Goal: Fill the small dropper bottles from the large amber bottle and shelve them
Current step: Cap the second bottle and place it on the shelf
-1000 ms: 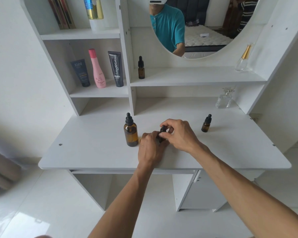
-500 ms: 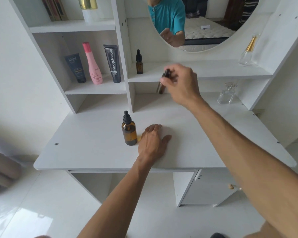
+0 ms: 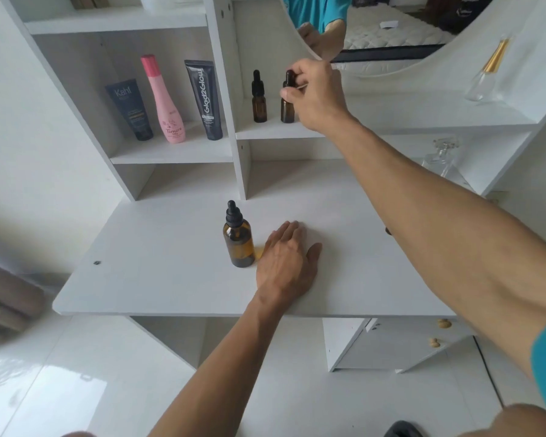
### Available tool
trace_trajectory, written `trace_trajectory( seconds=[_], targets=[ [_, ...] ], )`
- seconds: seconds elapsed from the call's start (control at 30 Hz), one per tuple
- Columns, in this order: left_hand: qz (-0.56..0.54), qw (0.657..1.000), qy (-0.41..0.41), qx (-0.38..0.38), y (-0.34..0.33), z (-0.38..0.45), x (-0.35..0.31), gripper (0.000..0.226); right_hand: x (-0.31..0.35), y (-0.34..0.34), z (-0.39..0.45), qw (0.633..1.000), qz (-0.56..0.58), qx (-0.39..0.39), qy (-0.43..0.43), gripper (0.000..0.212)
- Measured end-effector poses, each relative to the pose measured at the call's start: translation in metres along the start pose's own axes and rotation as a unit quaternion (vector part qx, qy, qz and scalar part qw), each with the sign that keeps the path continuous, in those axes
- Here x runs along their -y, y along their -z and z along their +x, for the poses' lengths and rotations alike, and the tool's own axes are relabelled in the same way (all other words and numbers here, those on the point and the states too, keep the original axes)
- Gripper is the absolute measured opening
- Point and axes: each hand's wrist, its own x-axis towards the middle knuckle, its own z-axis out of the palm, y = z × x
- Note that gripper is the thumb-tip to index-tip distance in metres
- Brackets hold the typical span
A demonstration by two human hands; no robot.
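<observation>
Shelving unit: a white laminate shelving unit [image 3: 230, 74] with open compartments is set at the back of the bench.
Bench: a white rectangular bench [image 3: 158, 272] with rounded front corners is seen from above.
Mirror: a curved-edged mirror [image 3: 391, 29] is mounted above the middle shelf; a bed and a teal shirt are reflected in it.
Middle shelf: a white shelf board [image 3: 391, 118] runs beneath the mirror, right of the upright divider.
Left hand: the left hand [image 3: 286, 263] is laid palm down on the bench, fingers straight and together, nothing held, just right of the large bottle.
Right hand: the right hand [image 3: 316, 93] is raised to the middle shelf, thumb and fingers curled round the cap of a small dropper bottle.
Large bottle: a large amber glass bottle with a black dropper cap [image 3: 238, 239] stands upright on the bench, near its middle.
Toiletries: a dark grey Kahf tube [image 3: 130, 110], a pink bottle with a pink cap [image 3: 164, 100] and a black Glad2Glow tube [image 3: 206, 100] stand in the left compartment.
Held bottle: a small amber dropper bottle with a black cap [image 3: 286, 105] is upright with its base on the middle shelf, gripped at the top.
Shelved bottle: a second small amber dropper bottle [image 3: 259, 97] stands just to its left, apart from it.
</observation>
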Motion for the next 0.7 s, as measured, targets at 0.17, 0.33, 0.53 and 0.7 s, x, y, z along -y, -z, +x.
trace_trajectory(
  seconds=[0.17,0.33,0.53,0.7],
  targets=[
    [0.005,1.0,-0.001,0.0,0.0,0.0005,0.0006,0.057,-0.0027,-0.0058,0.0062,1.0,0.004,0.012,-0.005,0.036],
    [0.006,1.0,-0.001,-0.003,0.001,-0.001,-0.0008,0.055,-0.0067,-0.0048,0.0058,1.0,0.014,0.018,-0.014,0.03],
    [0.002,1.0,-0.002,-0.005,0.0017,-0.0011,-0.0008,0.055,-0.004,-0.0032,0.003,0.999,0.022,0.027,-0.024,0.029],
    [0.005,1.0,-0.005,-0.007,0.0017,-0.0016,-0.0007,0.055,-0.0007,-0.0002,0.0008,0.999,0.011,0.023,-0.031,0.036]
  ],
)
